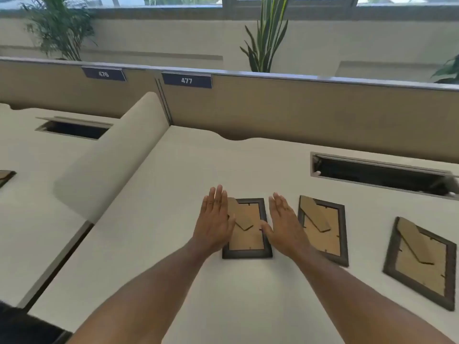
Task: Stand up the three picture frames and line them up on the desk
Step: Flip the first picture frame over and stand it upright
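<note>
1. Progress: none of the three picture frames stood upright. All three lay face down on the desk (pixel 173 184), cardboard backs and easel stands showing. By my judgement the task was at its very start, with three stand-ups and the lining-up left to do.

2. Landmark: the left frame (pixel 248 234), lying flat and roughly square to the desk's near edge.

3. Middle frame (pixel 323 229): just right of the left frame, slightly turned, flat, not touching it.

4. Right frame (pixel 422 261): well right of the left frame, turned more sharply, flat.

5. Left hand (pixel 214 219): at the left frame's left edge, overlapping that edge in view; palm inward, fingers straight and together, clamped on nothing. Whether it touched the frame could not be told.

6. Right hand (pixel 283 222): at the left frame's right edge, between it and the middle frame; flat, fingers extended, thumb near the frame's rim, gripping nothing.

7. Step in hand, as judged: the two hands bracketed the left frame, apparently ready to lift it first.

8. Cable slot (pixel 380 175): beyond and right of the left frame, in the desk surface.
</note>
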Tool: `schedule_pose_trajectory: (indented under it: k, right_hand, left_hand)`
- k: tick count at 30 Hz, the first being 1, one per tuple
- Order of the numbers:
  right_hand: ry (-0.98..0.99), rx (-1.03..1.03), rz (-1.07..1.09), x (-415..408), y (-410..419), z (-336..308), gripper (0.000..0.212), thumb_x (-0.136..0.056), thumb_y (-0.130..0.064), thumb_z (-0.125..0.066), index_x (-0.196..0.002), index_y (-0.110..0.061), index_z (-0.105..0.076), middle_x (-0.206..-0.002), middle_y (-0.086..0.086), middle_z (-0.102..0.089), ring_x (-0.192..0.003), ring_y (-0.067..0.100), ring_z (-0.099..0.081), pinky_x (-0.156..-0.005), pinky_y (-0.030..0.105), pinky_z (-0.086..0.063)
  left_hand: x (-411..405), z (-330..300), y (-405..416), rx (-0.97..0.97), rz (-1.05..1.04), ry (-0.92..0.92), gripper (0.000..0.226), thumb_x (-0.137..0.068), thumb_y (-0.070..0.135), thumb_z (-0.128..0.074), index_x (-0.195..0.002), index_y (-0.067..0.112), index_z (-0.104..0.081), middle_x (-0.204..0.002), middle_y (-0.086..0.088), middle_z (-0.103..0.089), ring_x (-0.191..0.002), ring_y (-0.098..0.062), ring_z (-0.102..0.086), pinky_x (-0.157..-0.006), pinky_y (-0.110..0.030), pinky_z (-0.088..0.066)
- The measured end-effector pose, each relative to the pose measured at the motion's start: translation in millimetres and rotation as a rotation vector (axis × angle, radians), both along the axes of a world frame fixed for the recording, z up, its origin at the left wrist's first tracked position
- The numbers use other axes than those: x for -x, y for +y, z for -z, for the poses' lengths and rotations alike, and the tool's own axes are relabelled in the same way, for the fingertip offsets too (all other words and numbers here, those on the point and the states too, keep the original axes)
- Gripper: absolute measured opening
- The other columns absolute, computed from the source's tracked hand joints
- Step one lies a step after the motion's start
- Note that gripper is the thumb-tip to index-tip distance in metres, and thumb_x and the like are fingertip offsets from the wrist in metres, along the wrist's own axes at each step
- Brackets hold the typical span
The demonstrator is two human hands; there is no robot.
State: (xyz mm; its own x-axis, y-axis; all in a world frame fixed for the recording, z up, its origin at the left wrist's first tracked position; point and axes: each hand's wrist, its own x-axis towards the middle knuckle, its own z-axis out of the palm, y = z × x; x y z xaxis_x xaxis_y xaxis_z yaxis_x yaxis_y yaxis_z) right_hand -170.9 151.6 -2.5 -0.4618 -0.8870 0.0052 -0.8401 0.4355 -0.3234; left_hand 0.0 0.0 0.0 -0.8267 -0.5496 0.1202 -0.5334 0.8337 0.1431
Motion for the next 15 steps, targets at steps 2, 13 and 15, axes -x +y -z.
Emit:
schedule_pose_trajectory:
  k: [2, 13, 15]
  right_hand:
    - [-0.096, -0.034, 0.008, -6.5, -1.5, 5.1, 0.077, -0.101, -0.049, -0.031, -0.155, -0.012, 0.009, -0.166, 0.005, 0.011, -0.151, 0.016, 0.013, -0.12, 0.032, 0.002]
    - [-0.48, 0.024, 0.438, -47.7, -13.7, 4.2, 0.072, -0.094, -0.012, -0.043, -0.156, -0.009, -0.005, -0.088, 0.008, -0.061, -0.076, 0.02, -0.059, -0.059, 0.033, -0.048]
    - [-0.574, 0.022, 0.513, -50.6, -17.6, 3.2, 0.074, -0.091, -0.008, -0.043, -0.156, -0.008, -0.008, -0.099, 0.012, -0.063, -0.086, 0.025, -0.062, -0.066, 0.033, -0.051]
  left_hand:
    - [-4.0, 8.1, 6.2, -0.096, -0.049, -0.03, 0.07, -0.104, 0.038, -0.026, -0.155, 0.002, 0.004, -0.166, -0.017, 0.007, -0.153, -0.033, 0.011, -0.124, -0.044, 0.004]
    - [13.0, 1.6, 56.8, -0.658, -0.618, -0.009, 0.082, -0.088, 0.012, -0.043, -0.158, 0.012, 0.0, -0.123, -0.006, -0.059, -0.105, -0.023, -0.056, -0.095, -0.04, -0.032]
    - [17.5, -7.6, 55.2, -0.79, -0.709, 0.058, 0.085, -0.084, 0.009, -0.044, -0.158, 0.016, -0.002, -0.12, -0.006, -0.062, -0.1, -0.024, -0.057, -0.097, -0.039, -0.033]
